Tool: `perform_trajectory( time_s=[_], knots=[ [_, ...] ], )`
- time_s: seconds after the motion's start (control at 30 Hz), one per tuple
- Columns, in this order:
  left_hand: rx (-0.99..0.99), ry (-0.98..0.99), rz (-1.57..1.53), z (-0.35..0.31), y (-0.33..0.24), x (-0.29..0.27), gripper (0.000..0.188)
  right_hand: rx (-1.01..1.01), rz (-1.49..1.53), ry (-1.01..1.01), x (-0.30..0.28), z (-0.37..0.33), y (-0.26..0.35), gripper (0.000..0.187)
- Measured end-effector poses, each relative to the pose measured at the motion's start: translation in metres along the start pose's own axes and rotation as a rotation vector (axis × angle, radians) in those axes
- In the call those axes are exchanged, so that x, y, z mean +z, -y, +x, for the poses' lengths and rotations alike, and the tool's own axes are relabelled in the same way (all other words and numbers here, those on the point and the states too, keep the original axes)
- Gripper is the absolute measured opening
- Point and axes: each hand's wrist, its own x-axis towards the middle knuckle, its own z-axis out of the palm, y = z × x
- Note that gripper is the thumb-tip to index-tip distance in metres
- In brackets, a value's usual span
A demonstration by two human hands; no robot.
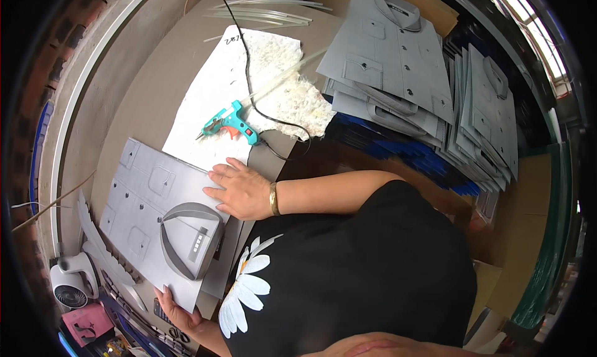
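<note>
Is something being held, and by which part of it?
The left hand appears to hold the grey shirt-shaped card by its edge, near one corner; the right hand rests on it.

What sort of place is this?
Probably a small hand-assembly workshop: a grey shirt-shaped piece lies under the person's right hand, stacks of similar pieces stand to the right, and a teal glue gun rests on a white sheet.
</note>
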Motion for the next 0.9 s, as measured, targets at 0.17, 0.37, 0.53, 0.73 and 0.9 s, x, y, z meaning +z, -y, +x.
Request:
perform_trajectory(
  time_s=[0.17,0.37,0.53,0.73,0.9],
  knots=[
    [0.234,0.062,-0.032,-0.016,-0.022,-0.008,0.064,0.221,0.447,0.167,-0.041,0.031,-0.003,0.059],
    [0.404,0.233,-0.018,-0.029,-0.03,0.022,0.067,0.187,0.812,-0.08,-0.086,0.069,-0.024,0.074],
    [0.364,0.449,0.034,-0.008,-0.015,0.087,0.072,0.209,1.01,-0.422,-0.167,0.054,-0.055,0.055],
    [0.192,0.686,0.338,0.001,0.001,0.138,0.065,0.437,0.158,-0.808,-0.296,-0.08,-0.128,0.046],
    [0.052,0.765,0.388,0.016,0.015,0.129,0.059,0.859,0.636,-0.988,-0.364,-0.246,-0.263,0.048]
  ],
)
